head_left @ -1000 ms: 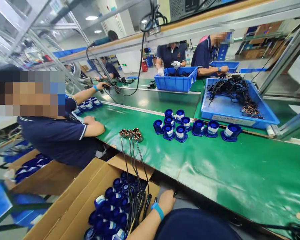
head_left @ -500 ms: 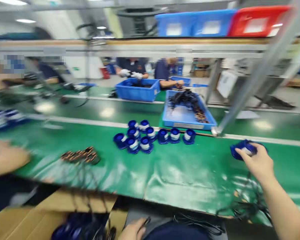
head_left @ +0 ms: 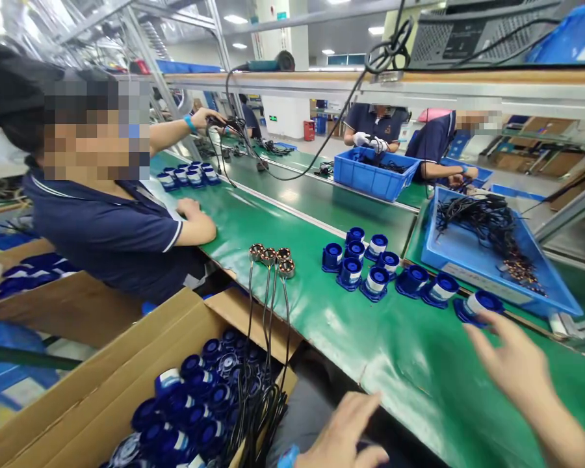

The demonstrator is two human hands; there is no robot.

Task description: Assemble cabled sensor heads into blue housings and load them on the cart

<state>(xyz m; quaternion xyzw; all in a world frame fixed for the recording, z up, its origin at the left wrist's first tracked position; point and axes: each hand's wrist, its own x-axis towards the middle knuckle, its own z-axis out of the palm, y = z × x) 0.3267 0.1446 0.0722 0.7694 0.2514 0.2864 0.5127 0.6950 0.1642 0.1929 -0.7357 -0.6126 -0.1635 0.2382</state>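
My left hand (head_left: pixel 344 432) is low in the view, near the bench's front edge, with fingers spread and nothing visible in them. My right hand (head_left: pixel 511 357) reaches over the green bench top (head_left: pixel 316 318), thumb and fingers apart. Its fingertips overlap the lower edge of a dark-blue plastic housing with a white label (head_left: pixel 478 304); whether they touch is unclear. To its left stand two similar housings (head_left: pixel 440 288) and a cluster of several more (head_left: pixel 375 281). Further left lie several copper-coloured rings (head_left: pixel 269 255), their black cables (head_left: pixel 268 312) hanging over the edge.
An open cardboard box (head_left: pixel 175 325) below the bench holds many blue housings. A blue tray (head_left: pixel 492 260) of black cables stands at right, a blue bin (head_left: pixel 375 175) behind. A co-worker (head_left: pixel 107 227) sits at left, holding cables. A shelf beam (head_left: pixel 322 79) crosses above.
The view has swung left. My right hand, which held a blue housing, is open beside the row's end. My left hand has opened; earlier it pinched something small and dark.
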